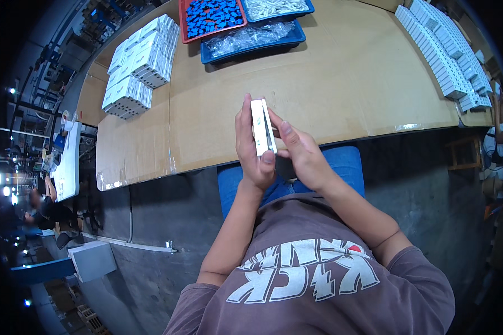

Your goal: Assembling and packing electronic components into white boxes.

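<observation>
A small white box [259, 127] is held upright over the table's near edge, its narrow side facing up. Along its right side runs a thin white panel, with a dark gap between the two. My left hand [250, 151] is closed round the box, its thumb at the near end and fingers along the left side. From the right, my right hand [307, 159] presses curled fingers against the panel side. Its thumb points up, off the box, and some of its fingertips are hidden behind the panel.
Stacked white boxes [140, 61] stand at the table's [218, 106] left; more rows of white boxes [441, 56] are at the far right. At the back are a red tray [185, 37] of blue pieces, a blue tray [251, 54] of clear bags and another blue tray [310, 6] of white pieces.
</observation>
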A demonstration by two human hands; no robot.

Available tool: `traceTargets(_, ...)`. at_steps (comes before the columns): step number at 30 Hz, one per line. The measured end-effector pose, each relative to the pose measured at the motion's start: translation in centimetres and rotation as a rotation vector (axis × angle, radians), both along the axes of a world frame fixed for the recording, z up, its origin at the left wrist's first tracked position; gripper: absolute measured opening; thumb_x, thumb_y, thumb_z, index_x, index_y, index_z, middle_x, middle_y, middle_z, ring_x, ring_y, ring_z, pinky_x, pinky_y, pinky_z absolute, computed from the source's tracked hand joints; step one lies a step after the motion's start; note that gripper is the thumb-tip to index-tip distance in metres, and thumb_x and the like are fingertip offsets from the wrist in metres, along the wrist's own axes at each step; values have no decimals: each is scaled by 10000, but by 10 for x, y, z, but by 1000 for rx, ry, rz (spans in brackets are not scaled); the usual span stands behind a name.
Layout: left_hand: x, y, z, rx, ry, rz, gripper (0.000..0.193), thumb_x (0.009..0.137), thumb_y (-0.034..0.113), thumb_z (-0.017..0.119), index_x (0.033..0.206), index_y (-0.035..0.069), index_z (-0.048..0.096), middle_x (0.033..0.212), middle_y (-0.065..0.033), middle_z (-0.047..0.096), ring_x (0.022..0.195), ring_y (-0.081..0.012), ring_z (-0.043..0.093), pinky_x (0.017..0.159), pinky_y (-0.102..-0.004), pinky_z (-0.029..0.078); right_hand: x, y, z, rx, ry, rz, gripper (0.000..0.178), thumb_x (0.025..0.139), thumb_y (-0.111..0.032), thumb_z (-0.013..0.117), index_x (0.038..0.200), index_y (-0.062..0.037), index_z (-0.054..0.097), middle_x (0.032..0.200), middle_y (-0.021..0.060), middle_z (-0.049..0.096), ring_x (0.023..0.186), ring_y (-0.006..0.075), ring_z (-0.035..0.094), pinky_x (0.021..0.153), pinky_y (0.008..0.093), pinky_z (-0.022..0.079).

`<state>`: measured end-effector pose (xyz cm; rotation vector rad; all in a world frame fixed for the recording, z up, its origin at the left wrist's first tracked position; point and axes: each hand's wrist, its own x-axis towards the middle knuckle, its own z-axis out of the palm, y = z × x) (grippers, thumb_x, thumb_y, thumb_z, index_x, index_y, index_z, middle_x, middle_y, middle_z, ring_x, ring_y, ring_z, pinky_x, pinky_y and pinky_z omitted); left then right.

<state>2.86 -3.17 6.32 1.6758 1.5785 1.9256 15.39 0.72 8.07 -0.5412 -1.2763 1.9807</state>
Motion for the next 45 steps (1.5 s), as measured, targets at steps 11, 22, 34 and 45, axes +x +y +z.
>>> traceTargets(11,-1,-5,1,-557,-945,-322,781,1063,685,380,1555,81,431,1375,-111,624,1231,-211,643,994,-355,558,20,33,-29,1066,-407,-183,969,822,-459,839,1603,-72,415,1686,245,288,1524,450,358,1232,539,316)
traceTargets(22,20,-13,26,-566,-1191,-404,600,1083,607,441,1438,128,518,1228,-37,675,1097,-156,692,861,-302,600,9,51,-34,1280,-126,-305,846,871,-577,753,1411,52,581,1389,264,614,1301,432,611,1105,514,487)
traceTargets(34,25,3,6,-478,-770,-239,821,1085,558,481,1667,74,165,1590,-122,411,1452,-246,442,1189,-368,373,-13,52,-39,609,-128,-276,874,1074,-672,356,1426,104,555,1403,251,607,1290,339,620,1084,390,479)
traceTargets(45,-22,56,-31,-454,-1005,-154,639,1080,636,417,1353,74,555,1188,-56,672,1121,-143,654,925,-293,523,-14,71,-43,882,-347,-110,509,1009,-169,607,1488,-5,558,1572,236,475,1463,385,467,1198,453,391)
